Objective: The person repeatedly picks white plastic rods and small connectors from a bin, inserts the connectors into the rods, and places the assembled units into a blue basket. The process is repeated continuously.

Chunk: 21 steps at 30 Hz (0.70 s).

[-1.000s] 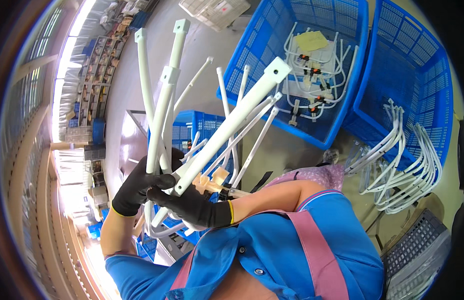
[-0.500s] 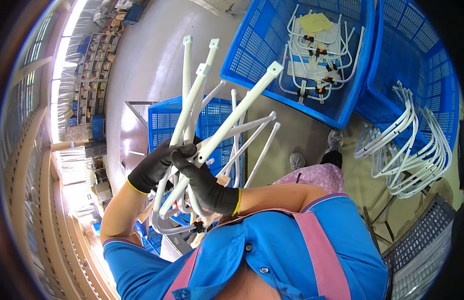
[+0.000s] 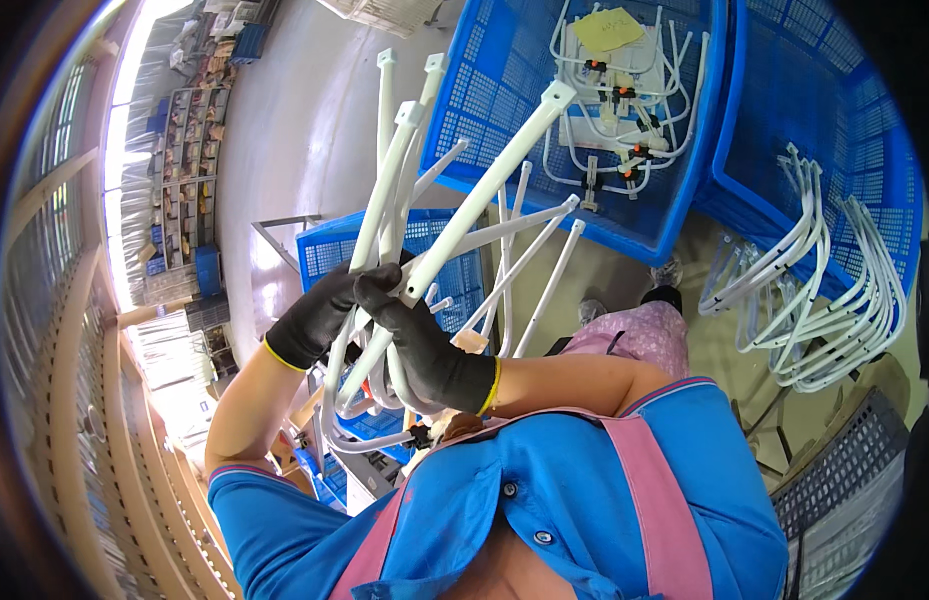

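Observation:
Both hands wear black gloves with yellow cuffs, and they grip a bundle of bent white tube frames (image 3: 489,195) in front of my chest. My left hand (image 3: 319,318) is closed around the tubes on the left side. My right hand (image 3: 432,358) wraps a thick tube from the right, its thumb close to the left hand's fingers. The tubes' flat, holed ends point up and away. Their curved lower ends hang below the hands, where a black fitting (image 3: 417,437) shows on one tube. Part of the bundle is hidden behind the gloves.
Behind the bundle stands a blue crate (image 3: 329,238). A larger blue crate (image 3: 674,215) holds white frames with black clips and a yellow note (image 3: 606,30). Several curved white frames (image 3: 824,290) hang over another blue crate (image 3: 729,160) at the right. Someone's shoes (image 3: 667,272) show beyond my right arm.
The bundle and both hands sit slightly further right in the view, with the same grip. The far crates appear shifted left and up as the view has moved a little.

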Available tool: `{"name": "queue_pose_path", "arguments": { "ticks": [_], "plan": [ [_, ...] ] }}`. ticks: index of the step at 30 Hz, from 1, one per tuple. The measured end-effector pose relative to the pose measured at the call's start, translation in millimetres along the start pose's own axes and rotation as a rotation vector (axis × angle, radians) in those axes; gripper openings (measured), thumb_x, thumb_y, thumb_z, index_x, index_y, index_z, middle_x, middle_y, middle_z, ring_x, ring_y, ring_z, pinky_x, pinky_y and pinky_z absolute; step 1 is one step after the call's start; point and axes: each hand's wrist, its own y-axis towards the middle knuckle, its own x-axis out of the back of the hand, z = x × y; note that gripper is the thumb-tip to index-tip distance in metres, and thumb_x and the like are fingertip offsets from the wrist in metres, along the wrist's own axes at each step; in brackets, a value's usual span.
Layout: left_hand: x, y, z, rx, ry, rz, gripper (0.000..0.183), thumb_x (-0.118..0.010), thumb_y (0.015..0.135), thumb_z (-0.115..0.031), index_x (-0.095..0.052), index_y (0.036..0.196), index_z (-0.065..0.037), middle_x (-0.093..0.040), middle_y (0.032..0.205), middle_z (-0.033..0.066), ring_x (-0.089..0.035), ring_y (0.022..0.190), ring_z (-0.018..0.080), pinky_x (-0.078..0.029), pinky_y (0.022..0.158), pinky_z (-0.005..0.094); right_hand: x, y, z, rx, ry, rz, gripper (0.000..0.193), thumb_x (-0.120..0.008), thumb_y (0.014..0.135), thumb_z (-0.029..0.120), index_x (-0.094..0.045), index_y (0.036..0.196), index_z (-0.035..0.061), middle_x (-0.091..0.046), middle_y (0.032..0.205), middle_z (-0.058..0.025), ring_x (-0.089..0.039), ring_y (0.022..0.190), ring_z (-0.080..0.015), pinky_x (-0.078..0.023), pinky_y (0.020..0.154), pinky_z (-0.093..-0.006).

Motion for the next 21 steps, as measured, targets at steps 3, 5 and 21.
{"name": "queue_pose_path", "arguments": {
  "ticks": [3,5,21],
  "plan": [
    [9.4,-12.0,27.9,-0.053,-0.130,0.010,0.038,-0.063,0.088,-0.019,-0.055,0.119,0.001,-0.065,0.095,0.0092,-0.064,0.078,0.0145,-0.054,0.075,0.0281,8.8,-1.1,-7.8,-0.050,0.045,0.068,0.033,-0.066,0.088,0.030,-0.050,0.111,0.0116,-0.054,0.095,-0.0051,-0.056,0.093,-0.0176,-0.047,0.080,-0.0334],
    [14.8,-9.0,49.7,-0.001,-0.395,0.189,0.036,-0.062,0.087,-0.011,-0.054,0.119,0.003,-0.066,0.094,0.0147,-0.068,0.078,0.0199,-0.056,0.077,0.0325,21.1,-12.8,-9.2,-0.159,-0.017,0.044,0.029,-0.066,0.088,0.016,-0.052,0.112,0.0065,-0.058,0.097,-0.0046,-0.058,0.096,-0.0155,-0.047,0.083,-0.0335],
    [8.5,-29.4,171.7,-0.180,-0.079,0.061,0.079,-0.081,0.070,-0.018,-0.039,0.135,-0.001,-0.058,0.112,0.0095,-0.058,0.100,0.0181,-0.051,0.085,0.0329,98.8,-67.8,-40.4,-0.611,-0.376,0.075,0.025,-0.048,0.096,0.018,-0.049,0.117,0.0037,-0.054,0.105,-0.0093,-0.057,0.095,-0.0158,-0.049,0.081,-0.0274]
  ]
}}
